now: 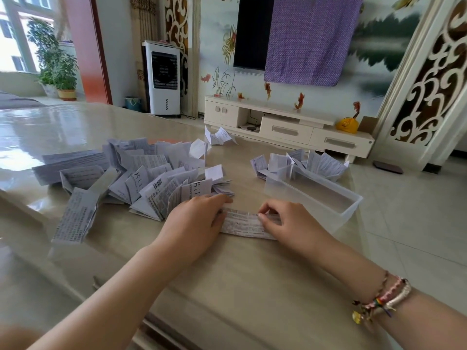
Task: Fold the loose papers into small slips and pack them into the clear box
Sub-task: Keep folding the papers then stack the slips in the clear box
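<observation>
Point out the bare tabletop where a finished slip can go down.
Bare tabletop lies in front of both hands, out to the near edge, and in the gap between the paper pile and the clear box. The pile crowds the left; folded papers crowd behind the box.
</observation>
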The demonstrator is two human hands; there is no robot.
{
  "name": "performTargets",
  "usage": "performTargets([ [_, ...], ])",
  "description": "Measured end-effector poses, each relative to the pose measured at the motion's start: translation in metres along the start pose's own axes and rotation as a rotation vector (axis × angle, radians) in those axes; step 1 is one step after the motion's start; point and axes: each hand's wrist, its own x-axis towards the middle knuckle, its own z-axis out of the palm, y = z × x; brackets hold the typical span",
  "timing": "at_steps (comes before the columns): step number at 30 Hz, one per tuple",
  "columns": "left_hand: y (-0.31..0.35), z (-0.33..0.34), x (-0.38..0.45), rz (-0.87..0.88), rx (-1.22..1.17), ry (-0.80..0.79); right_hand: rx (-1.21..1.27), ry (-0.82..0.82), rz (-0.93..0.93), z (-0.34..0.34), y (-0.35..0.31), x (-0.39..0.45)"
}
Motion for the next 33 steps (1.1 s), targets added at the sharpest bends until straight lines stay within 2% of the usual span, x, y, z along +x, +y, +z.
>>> performTargets([
  [4, -0.006, 0.009, 0.005, 0.101, 0.07, -0.062, -0.178, -0.026, -0.009, 0.009, 0.007, 0.002],
  [8, -0.001, 0.012, 0.006, 0.255, 0.159, -0.124, -0.218, 0.031, -0.135, 0.009, 0.007, 0.001],
  [11, 0.001, 0.012, 0.003, 0.288, 0.105, -0.084, -0.179, -0.003, -0.251, 0.007, 0.006, -0.002],
  [15, -0.002, 0.012, 0.005, 0.308, 0.097, -0.095, -0.152, -0.115, -0.287, 0.0, 0.007, -0.009],
  [22, -0.002, 0.012, 0.002, 0.354, 0.123, 0.017, -0.345, -0.092, -0.34, -0.007, -0.001, -0.01],
  [25, 0.003, 0.007, 0.003, 0.307, 0.103, 0.004, -0.348, -0.037, -0.294, -0.006, -0.006, -0.008],
  [28, 0.007, 0.001, 0.004, 0.162, 0.064, -0.015, -0.281, 0.064, -0.178, -0.006, -0.013, -0.003],
  [31, 0.015, -0.003, 0.008, -0.033, -0.093, 0.07, -0.126, 0.244, -0.139, -0.01, -0.019, 0.003],
  [33, 0.018, -0.006, 0.014, -0.138, -0.279, 0.141, -0.007, 0.354, -0.146, -0.012, -0.024, 0.009],
])
